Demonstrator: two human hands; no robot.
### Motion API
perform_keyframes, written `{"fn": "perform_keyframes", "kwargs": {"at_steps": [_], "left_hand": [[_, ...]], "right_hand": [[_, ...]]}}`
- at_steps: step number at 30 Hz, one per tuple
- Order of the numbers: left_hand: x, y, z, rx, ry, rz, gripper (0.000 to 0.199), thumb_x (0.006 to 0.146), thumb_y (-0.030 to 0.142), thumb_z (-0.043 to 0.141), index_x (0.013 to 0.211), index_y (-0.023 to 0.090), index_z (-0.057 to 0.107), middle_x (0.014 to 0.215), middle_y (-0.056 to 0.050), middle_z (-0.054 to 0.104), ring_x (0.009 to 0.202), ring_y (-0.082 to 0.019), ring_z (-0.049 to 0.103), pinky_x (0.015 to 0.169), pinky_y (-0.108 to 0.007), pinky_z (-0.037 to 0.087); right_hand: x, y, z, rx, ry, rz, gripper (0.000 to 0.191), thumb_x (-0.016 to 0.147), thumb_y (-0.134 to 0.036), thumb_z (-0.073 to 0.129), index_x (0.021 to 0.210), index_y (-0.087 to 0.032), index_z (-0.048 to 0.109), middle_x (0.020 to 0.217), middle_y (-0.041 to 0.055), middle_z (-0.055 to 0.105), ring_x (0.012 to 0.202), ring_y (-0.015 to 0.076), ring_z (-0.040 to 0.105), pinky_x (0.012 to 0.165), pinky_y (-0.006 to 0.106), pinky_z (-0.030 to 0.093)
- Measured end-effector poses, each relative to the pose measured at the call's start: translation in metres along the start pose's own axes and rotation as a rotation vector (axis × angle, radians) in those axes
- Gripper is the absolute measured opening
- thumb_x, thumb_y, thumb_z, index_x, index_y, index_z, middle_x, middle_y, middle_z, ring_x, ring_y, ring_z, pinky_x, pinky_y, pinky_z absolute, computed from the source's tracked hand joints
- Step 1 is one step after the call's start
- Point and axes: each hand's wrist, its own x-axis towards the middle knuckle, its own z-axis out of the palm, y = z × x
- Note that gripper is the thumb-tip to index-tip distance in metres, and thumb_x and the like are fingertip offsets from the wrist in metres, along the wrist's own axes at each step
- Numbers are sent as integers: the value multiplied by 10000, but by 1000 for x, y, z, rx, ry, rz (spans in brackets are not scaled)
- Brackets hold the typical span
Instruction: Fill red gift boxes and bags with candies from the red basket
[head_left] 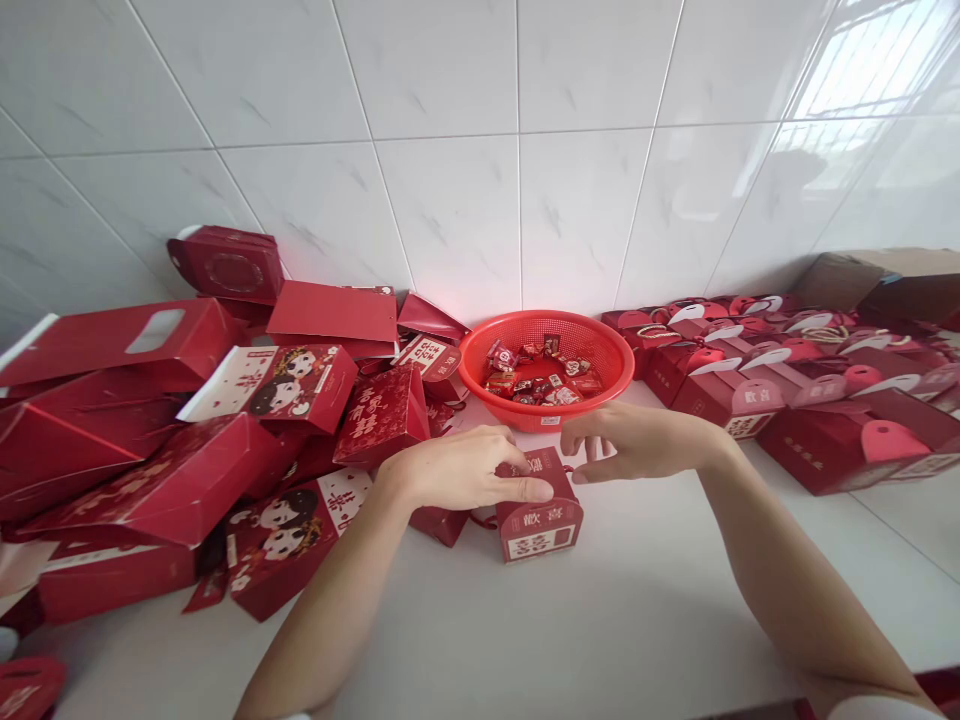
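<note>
A small red candy gift box [538, 515] with white Chinese characters stands upright on the white tabletop before me. My left hand [465, 468] is closed on it, thumb lying along the top edge; its other fingers are partly hidden behind. On the right side, my right hand [637, 442] hovers with bent fingers apart from the thumb, close to the box's top corner. A bit of dark red cord shows near that thumb; I cannot tell if they touch. Just behind both hands sits a red plastic basket [472, 375] with wrapped candies [551, 388] inside.
Unfolded and half-assembled red boxes [172, 470] lie heaped at the left. Rows of assembled red boxes [727, 400] with handles stand at the right. A brown cardboard carton [840, 285] is in the far right corner. A tiled wall [450, 220] closes off the back.
</note>
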Motion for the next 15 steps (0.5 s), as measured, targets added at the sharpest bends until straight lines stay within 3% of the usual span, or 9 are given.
{"fn": "perform_keyframes", "kwargs": {"at_steps": [4,8,11,15], "left_hand": [[0,-1,0,-47,-24,-31,658,828,789,482,1032,219,740,1172,-95,650,1048,-286,630,820,-325,481],[1,-2,2,-28,-16,-39,457,898,605,510,1080,239,714,1153,-80,669,1050,-274,637,806,-318,476],[4,-4,5,-27,-17,-27,387,879,499,577,1156,247,673,1182,-74,673,1076,-274,636,811,-316,477],[9,-5,9,-52,-12,-41,459,850,445,629,1280,289,595,1228,-45,666,1131,-273,622,862,-327,473]], "right_hand": [[9,11,4,-125,-52,152,263,861,-254,620,1102,-184,700,1059,102,703,900,244,683,659,307,504],[26,18,12,-127,-156,172,326,836,-308,678,1139,-191,711,1034,91,714,935,257,688,617,281,479],[37,20,16,-89,-199,112,201,841,-287,669,998,-186,744,972,68,732,883,231,683,606,267,461],[37,24,13,-52,-212,58,92,828,-186,632,774,-161,702,846,45,723,758,186,647,608,265,446]]}}
